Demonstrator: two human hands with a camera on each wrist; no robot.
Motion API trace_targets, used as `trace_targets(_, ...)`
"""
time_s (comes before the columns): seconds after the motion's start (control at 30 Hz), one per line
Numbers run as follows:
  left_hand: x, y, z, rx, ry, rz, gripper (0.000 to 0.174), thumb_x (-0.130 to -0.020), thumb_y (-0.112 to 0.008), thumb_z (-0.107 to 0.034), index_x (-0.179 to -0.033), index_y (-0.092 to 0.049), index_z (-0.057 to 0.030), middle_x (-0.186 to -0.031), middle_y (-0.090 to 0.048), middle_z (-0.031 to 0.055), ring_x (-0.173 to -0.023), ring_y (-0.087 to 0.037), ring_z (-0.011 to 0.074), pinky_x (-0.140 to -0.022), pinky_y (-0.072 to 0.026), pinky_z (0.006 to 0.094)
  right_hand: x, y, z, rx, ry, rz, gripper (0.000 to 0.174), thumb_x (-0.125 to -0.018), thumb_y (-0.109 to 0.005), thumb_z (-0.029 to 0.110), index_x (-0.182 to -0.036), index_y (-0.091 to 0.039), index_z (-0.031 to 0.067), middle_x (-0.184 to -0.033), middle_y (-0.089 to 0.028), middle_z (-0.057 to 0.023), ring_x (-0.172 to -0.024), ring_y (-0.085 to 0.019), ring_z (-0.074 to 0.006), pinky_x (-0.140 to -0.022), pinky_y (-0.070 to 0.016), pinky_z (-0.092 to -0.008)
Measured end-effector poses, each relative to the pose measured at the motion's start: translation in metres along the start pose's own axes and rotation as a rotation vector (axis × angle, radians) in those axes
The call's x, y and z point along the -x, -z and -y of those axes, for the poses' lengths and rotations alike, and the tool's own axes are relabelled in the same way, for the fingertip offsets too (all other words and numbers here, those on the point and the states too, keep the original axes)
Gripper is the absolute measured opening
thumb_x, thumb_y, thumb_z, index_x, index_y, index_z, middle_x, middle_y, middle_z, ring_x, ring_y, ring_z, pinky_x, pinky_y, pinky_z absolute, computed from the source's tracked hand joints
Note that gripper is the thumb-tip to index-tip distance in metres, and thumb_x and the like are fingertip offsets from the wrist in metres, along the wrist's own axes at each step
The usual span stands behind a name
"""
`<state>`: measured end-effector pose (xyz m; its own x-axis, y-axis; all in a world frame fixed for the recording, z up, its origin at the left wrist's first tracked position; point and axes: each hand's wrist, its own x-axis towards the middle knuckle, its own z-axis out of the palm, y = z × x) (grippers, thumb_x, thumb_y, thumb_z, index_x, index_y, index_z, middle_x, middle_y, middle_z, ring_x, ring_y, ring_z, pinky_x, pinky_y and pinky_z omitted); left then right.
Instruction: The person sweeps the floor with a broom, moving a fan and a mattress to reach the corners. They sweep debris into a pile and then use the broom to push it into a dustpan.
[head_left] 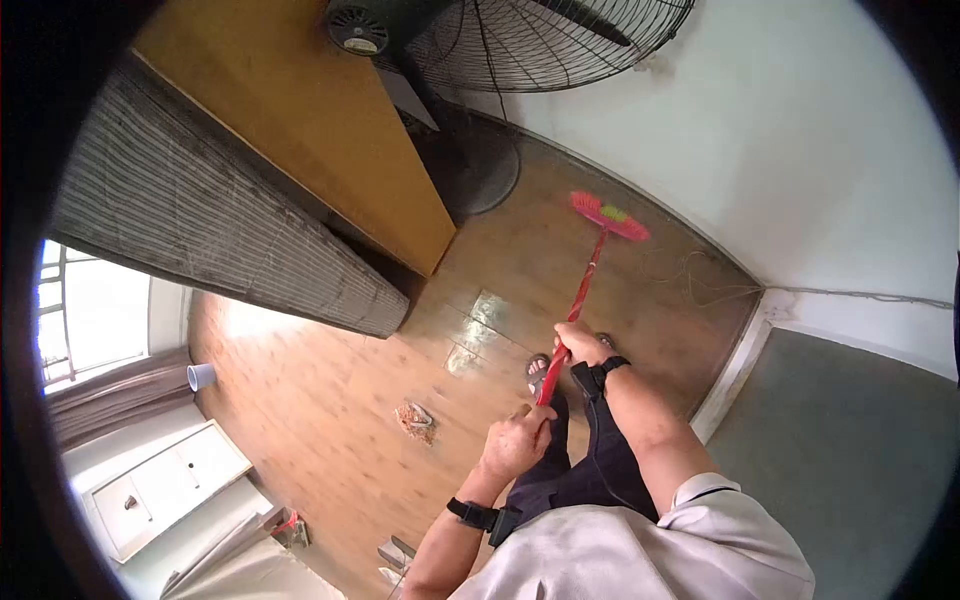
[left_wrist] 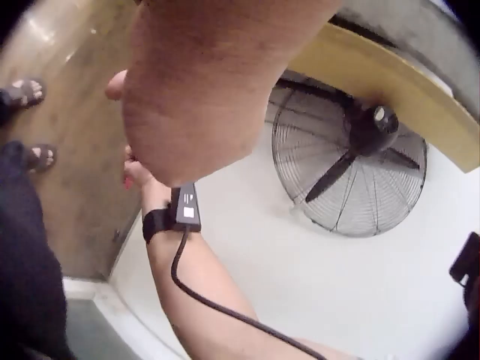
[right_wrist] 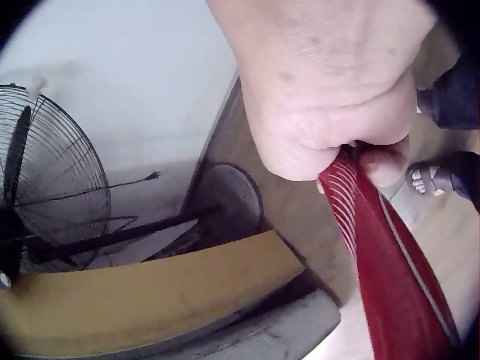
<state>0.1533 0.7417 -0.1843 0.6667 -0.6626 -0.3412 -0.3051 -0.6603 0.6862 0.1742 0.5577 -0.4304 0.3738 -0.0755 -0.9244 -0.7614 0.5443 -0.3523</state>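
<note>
A broom with a red handle (head_left: 581, 290) slants across the head view, its pink and green bristle head (head_left: 609, 216) down on the wooden floor near the white wall. My left hand (head_left: 515, 443) grips the handle near its top end. Farther down, my right hand (head_left: 583, 345) is wrapped round the same handle. The left wrist view shows the back of my left hand (left_wrist: 195, 112), which hides its grip, and my right hand (left_wrist: 138, 171) beyond it. In the right wrist view, my right hand (right_wrist: 337, 105) holds the patterned red handle (right_wrist: 390, 277).
A black fan (head_left: 540, 45) stands beside a yellow-brown panel (head_left: 300, 120) and a striped grey one (head_left: 220, 190). On the floor lies a small pile of debris (head_left: 416, 423). White drawers (head_left: 175, 485) and a pale bin (head_left: 201, 376) are at the left; a cable lies near the wall.
</note>
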Motion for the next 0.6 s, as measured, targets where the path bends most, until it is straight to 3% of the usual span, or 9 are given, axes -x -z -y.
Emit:
trace_targets(0.2, 0.113, 0.030, 0.019, -0.059, 0.160, 0.093, 0.012, -0.083, -0.058, -0.012, -0.094, -0.064, -0.0118, -0.077, -0.063, 0.0138, -0.068, -0.064, 0.0342, -0.060, -0.0521, 0.0444, 0.044, -0.099, -0.098, 0.186, -0.161, 0.149, 0.020, -0.085, -0.049, 0.020, -0.071, -0.054, 0.0064, -0.061, -0.059, -0.0093, -0.043, -0.052, -0.0222, -0.034, -0.0350, -0.0355)
trace_targets(0.23, 0.140, 0.038, 0.019, -0.071, 0.226, 0.119, 0.012, -0.083, -0.058, -0.013, -0.093, -0.064, -0.0110, -0.077, -0.064, 0.0142, -0.068, -0.064, 0.0340, -0.060, -0.0520, 0.0437, 0.050, -0.122, -0.120, 0.189, -0.246, 0.227, 0.014, -0.089, -0.048, 0.019, -0.085, -0.051, 0.0068, -0.066, -0.059, -0.0075, -0.047, -0.059, -0.0232, -0.032, -0.0365, -0.0328)
trace_targets(0.27, 0.162, 0.047, 0.016, -0.058, 0.272, 0.075, 0.009, -0.082, -0.059, -0.011, -0.089, -0.064, -0.0109, -0.078, -0.064, 0.0146, -0.069, -0.064, 0.0346, -0.060, -0.0519, 0.0436, 0.068, -0.143, -0.130, 0.173, -0.320, 0.210, 0.012, -0.089, -0.049, 0.018, -0.085, -0.052, 0.0069, -0.066, -0.059, -0.0079, -0.048, -0.060, -0.0229, -0.032, -0.0360, -0.0320)
trace_targets(0.33, 0.201, 0.060, 0.020, -0.050, 0.219, 0.067, 0.026, -0.083, -0.059, -0.008, -0.109, -0.060, -0.0089, -0.075, -0.062, 0.0148, -0.067, -0.063, 0.0344, -0.060, -0.0515, 0.0435, 0.111, -0.166, -0.134, 0.171, -0.303, 0.312, 0.012, -0.088, -0.051, 0.018, -0.085, -0.051, 0.0067, -0.065, -0.059, -0.0079, -0.049, -0.061, -0.0235, -0.033, -0.0360, -0.0319)
trace_targets(0.4, 0.226, 0.069, 0.022, -0.076, 0.209, 0.105, 0.021, -0.083, -0.059, -0.008, -0.104, -0.062, -0.0086, -0.081, -0.063, 0.0156, -0.070, -0.064, 0.0343, -0.062, -0.0521, 0.0429, 0.125, -0.182, -0.146, 0.121, -0.273, 0.335, 0.014, -0.088, -0.052, 0.019, -0.084, -0.050, 0.0058, -0.064, -0.058, -0.0079, -0.050, -0.062, -0.0234, -0.032, -0.0373, -0.0320)
trace_targets(0.47, 0.225, 0.068, 0.026, -0.111, 0.210, 0.135, 0.017, -0.083, -0.060, -0.007, -0.099, -0.063, -0.0083, -0.087, -0.065, 0.0165, -0.073, -0.065, 0.0342, -0.063, -0.0526, 0.0424, 0.136, -0.176, -0.139, 0.055, -0.246, 0.295, 0.016, -0.089, -0.053, 0.020, -0.083, -0.049, 0.0053, -0.064, -0.058, -0.0080, -0.050, -0.062, -0.0233, -0.032, -0.0384, -0.0320)
trace_targets(0.53, 0.213, 0.064, 0.027, -0.080, 0.135, 0.113, 0.037, -0.085, -0.060, -0.007, -0.121, -0.053, -0.0074, -0.084, -0.063, 0.0158, -0.072, -0.065, 0.0310, -0.063, -0.0524, 0.0429, 0.143, -0.164, -0.120, -0.003, -0.138, 0.184, 0.018, -0.089, -0.053, 0.020, -0.082, -0.049, 0.0044, -0.063, -0.057, -0.0081, -0.051, -0.063, -0.0228, -0.032, -0.0405, -0.0320)
trace_targets(0.57, 0.202, 0.062, 0.025, -0.086, 0.112, 0.126, 0.037, -0.085, -0.060, -0.007, -0.121, -0.053, -0.0074, -0.084, -0.063, 0.0158, -0.072, -0.065, 0.0310, -0.063, -0.0524, 0.0429, 0.139, -0.151, -0.109, 0.014, -0.102, 0.146, 0.020, -0.090, -0.053, 0.022, -0.080, -0.050, 0.0049, -0.060, -0.057, -0.0068, -0.049, -0.062, -0.0220, -0.032, -0.0417, -0.0322)
trace_targets(0.6, 0.182, 0.060, 0.016, 0.021, 0.260, 0.212, 0.047, -0.085, -0.060, -0.006, -0.129, -0.045, -0.0069, -0.082, -0.061, 0.0140, -0.070, -0.064, 0.0271, -0.061, -0.0524, 0.0408, 0.133, -0.136, -0.100, 0.006, -0.072, 0.097, 0.021, -0.090, -0.053, 0.023, -0.079, -0.051, 0.0054, -0.059, -0.057, -0.0061, -0.048, -0.061, -0.0217, -0.031, -0.0415, -0.0325)
